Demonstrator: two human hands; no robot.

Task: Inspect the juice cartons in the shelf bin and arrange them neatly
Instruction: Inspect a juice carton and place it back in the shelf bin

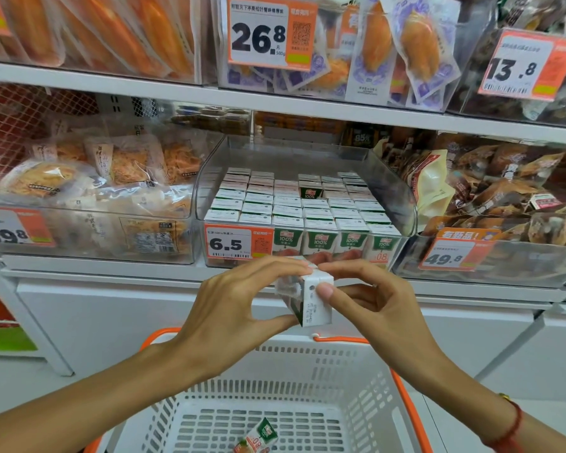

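Basket (pixel 366 380) below | left hand (pixel 232 308), right hand (pixel 370 302) fingers pinch one carton (pixel 314 302) (tilted) | before bin (pixel 402 204)

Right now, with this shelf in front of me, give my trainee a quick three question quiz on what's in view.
1. True or false: both the left hand and the right hand grip the held juice carton.
2. Multiple choice: the price tag on the clear juice bin reads A) 26.8 B) 6.5 C) 49.8.
3. Short answer: where does the loose carton lie?

Key
1. True.
2. B.
3. On the floor of the white basket, below the hands.
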